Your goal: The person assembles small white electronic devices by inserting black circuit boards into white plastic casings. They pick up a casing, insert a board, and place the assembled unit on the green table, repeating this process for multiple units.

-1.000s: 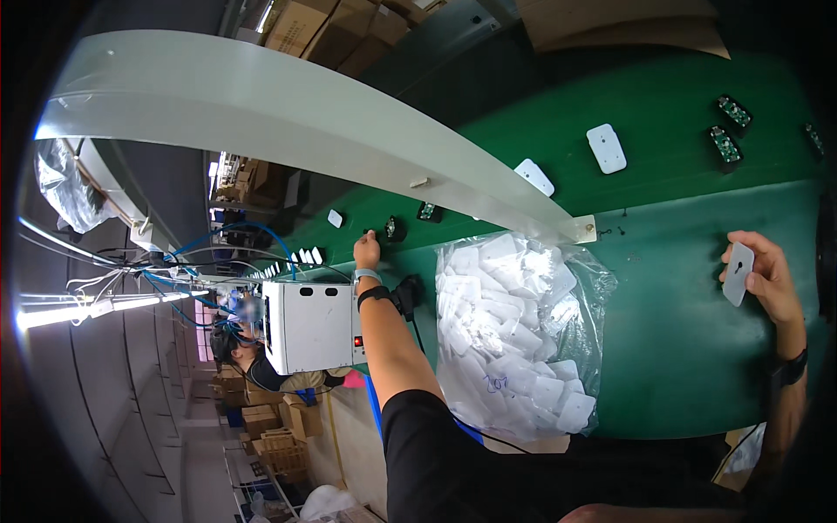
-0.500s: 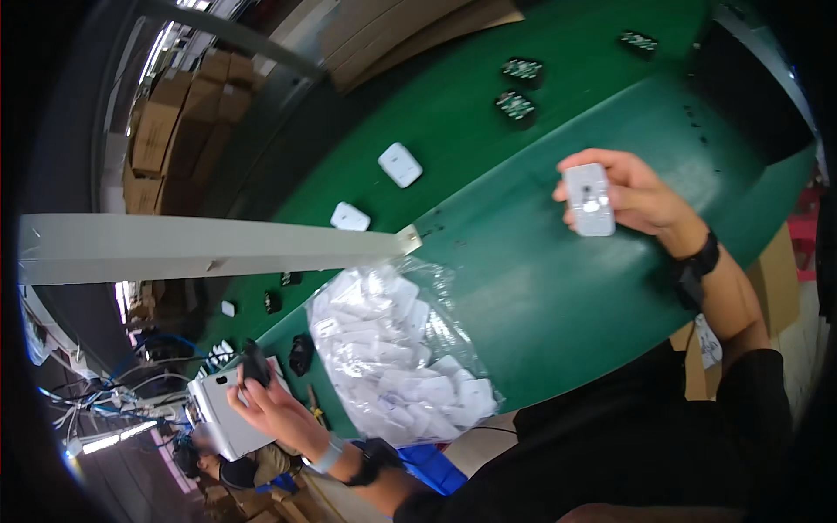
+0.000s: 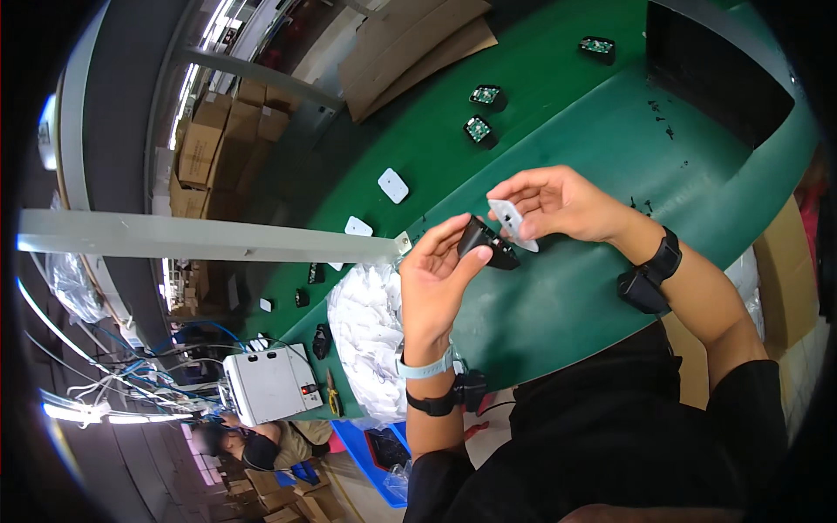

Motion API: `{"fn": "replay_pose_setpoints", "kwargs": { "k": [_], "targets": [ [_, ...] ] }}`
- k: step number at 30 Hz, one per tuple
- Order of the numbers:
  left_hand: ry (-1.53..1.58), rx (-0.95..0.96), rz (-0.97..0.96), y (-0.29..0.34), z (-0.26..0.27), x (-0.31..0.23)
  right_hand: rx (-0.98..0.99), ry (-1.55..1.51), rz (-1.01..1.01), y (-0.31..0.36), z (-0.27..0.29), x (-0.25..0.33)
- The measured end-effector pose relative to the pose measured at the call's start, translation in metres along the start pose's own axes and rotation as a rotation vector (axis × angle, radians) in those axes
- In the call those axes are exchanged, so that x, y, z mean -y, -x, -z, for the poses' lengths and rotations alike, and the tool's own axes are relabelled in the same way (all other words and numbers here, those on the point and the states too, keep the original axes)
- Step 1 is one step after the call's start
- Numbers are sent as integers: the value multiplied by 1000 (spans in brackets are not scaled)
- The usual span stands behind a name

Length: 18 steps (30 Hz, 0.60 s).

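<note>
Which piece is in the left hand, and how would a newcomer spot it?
Start at the green belt, then the two raised hands above it. The left hand grips a small black housing by its fingertips. Unlike the flat white plate in the right hand beside it, it is dark and chunky.

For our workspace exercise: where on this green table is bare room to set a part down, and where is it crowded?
Bare green table lies below the right hand, toward the near edge and wrist. Another patch lies between that hand and the dark tray. It is crowded by the bag of white parts beside the left hand.
</note>
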<state>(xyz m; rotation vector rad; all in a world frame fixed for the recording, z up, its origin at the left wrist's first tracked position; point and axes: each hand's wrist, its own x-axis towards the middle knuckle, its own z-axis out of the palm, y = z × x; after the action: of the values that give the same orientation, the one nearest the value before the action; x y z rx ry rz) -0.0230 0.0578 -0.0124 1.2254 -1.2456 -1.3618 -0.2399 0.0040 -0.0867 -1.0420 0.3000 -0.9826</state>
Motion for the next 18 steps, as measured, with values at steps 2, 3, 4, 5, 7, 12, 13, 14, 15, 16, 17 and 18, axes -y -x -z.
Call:
{"fn": "replay_pose_setpoints", "kwargs": {
  "k": [2,3,4,5,7,12,13,14,15,16,17,18],
  "targets": [
    [-94,4,-13,-8,-10,-3,-10,-13,15,1,-3,4],
    [-127,7,-29,-11,-14,-5,-24,23,38,1,-3,4],
    [-160,8,-45,-13,-17,-6,-37,58,60,1,-3,3],
    [-165,2,-46,-15,-20,-7,-52,101,76,3,-1,4],
    [-175,-14,-46,-17,-22,-8,-73,143,96,3,-3,7],
    [-181,-34,-58,-14,-25,-9,-129,192,120,5,-6,7],
    [-184,-33,-63,-13,-27,-10,-123,176,122,5,-6,6],
    [-198,-33,-69,-13,-27,-10,-116,161,124,5,-6,5],
    [-212,-32,-75,-14,-28,-10,-122,167,131,5,-6,6],
    [-226,-31,-81,-14,-29,-10,-127,173,139,5,-5,6],
    [-227,-21,-96,-15,-29,-9,-132,181,148,5,-5,7],
    [-228,-12,-111,-15,-28,-7,-133,201,174,5,-6,7]
  ]
}}
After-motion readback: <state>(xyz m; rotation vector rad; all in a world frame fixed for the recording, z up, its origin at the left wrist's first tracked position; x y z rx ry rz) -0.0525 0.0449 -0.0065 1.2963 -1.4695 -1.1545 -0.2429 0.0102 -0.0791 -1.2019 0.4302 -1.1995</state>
